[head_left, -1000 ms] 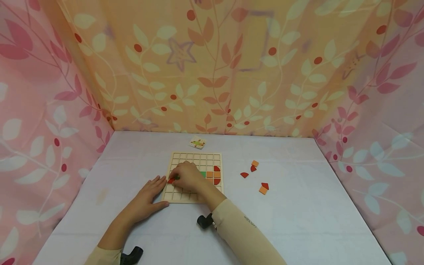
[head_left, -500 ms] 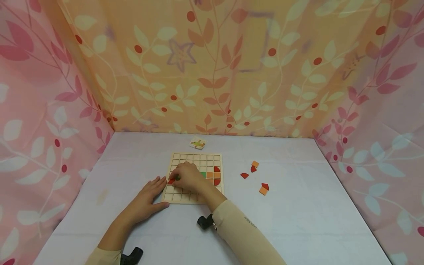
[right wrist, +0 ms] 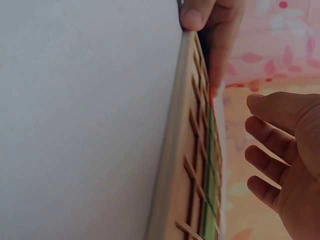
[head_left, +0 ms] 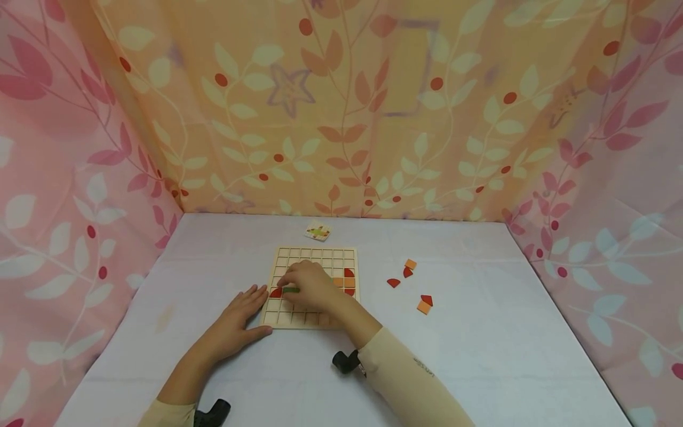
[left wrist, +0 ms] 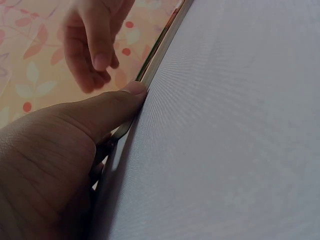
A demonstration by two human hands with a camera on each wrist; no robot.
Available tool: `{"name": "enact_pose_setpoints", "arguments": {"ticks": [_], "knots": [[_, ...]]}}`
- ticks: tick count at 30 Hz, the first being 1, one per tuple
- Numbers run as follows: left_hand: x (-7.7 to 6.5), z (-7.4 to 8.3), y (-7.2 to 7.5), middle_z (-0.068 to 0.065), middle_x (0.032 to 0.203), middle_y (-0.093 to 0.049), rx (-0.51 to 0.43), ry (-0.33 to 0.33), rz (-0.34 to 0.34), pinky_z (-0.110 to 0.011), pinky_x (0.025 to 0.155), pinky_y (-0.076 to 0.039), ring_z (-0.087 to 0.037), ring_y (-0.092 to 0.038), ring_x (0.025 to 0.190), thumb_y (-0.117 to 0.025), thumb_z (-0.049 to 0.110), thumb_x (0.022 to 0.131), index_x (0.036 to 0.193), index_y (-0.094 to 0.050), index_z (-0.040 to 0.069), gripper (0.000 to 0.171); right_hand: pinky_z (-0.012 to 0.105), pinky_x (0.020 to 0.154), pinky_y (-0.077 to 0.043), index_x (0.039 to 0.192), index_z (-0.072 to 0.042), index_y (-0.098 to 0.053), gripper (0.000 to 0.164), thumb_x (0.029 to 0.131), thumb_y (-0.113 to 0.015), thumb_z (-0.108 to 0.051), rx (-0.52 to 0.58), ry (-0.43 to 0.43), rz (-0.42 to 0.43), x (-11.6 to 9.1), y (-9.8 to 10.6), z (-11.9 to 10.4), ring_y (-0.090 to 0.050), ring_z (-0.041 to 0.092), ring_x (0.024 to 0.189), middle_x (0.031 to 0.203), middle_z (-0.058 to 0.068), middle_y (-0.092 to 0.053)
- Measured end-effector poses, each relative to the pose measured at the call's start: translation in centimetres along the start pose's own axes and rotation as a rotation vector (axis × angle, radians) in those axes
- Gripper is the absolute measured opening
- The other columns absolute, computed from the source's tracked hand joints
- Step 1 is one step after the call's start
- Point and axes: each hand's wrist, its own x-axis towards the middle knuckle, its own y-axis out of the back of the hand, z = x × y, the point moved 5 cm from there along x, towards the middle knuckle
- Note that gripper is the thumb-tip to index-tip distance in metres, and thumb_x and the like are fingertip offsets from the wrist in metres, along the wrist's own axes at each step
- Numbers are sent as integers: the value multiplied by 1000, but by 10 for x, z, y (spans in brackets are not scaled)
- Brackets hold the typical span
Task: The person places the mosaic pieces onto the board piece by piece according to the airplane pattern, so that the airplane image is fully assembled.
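Observation:
A wooden grid board [head_left: 306, 321] lies on the white table. My left hand [head_left: 237, 320] rests flat at its left side, with the thumb [left wrist: 112, 107] against the near edge in the left wrist view. Over the middle of the board is my right hand [head_left: 315, 289], its fingers loosely bent and spread with nothing between them in the right wrist view. Below its fingertips, a red rounded tile [head_left: 275, 293] sits in the leftmost column beside a green tile [head_left: 291, 290]. More green tiles [right wrist: 211, 190] run along that row. Orange square tiles [head_left: 350, 282] and red rounded tiles [head_left: 349, 273] fill cells at the right; the hand hides cells between.
Right of the board lie loose red tiles [head_left: 393, 283] and orange square tiles [head_left: 424, 308]. A small patterned card [head_left: 318, 230] is behind the board. Floral cloth walls [head_left: 341, 118] enclose the table [head_left: 480, 356] at the back and sides.
My right hand has come off the tiles at the board's left and shifted slightly right, uncovering more of the red and green tiles. The left hand stays in place.

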Motion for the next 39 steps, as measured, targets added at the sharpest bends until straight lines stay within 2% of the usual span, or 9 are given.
{"name": "enact_pose_setpoints", "arguments": {"ticks": [8,15,22,31,39], "knots": [[0,-1,-2,-5,168,-31,10,13,3,-59,126,-15,-33,-20,157,-78,52,87,158,-40,9,91,41,110,-46,118,-22,-78,26,93,-75,-24,22,24,77,-27,31,8,-59,16,122,117,-9,-71],[1,1,-2,-4,167,-31,20,17,4,-56,127,-15,-33,-20,157,-79,48,87,158,-40,9,90,44,112,-43,117,-25,-76,25,92,-77,-24,48,1,143,-55,54,25,-57,16,123,115,-9,-69],[0,2,-1,-5,167,-32,16,14,6,-56,127,-15,-33,-20,157,-80,47,87,157,-41,9,89,47,111,-42,115,-23,-77,26,90,-79,-17,87,-53,222,-84,72,53,-56,18,122,115,-8,-69],[0,1,-2,-4,168,-31,13,16,4,-58,127,-16,-34,-20,157,-79,49,87,158,-40,10,90,49,110,-41,117,-22,-76,28,90,-80,-17,78,-193,284,-125,91,99,-55,21,122,118,-5,-68],[0,1,-1,-4,168,-31,24,9,5,-58,127,-16,-33,-20,157,-79,47,87,158,-40,10,89,52,108,-41,118,-15,-76,30,89,-80,-15,103,-190,332,-144,98,123,-55,26,120,117,1,-69]]}}
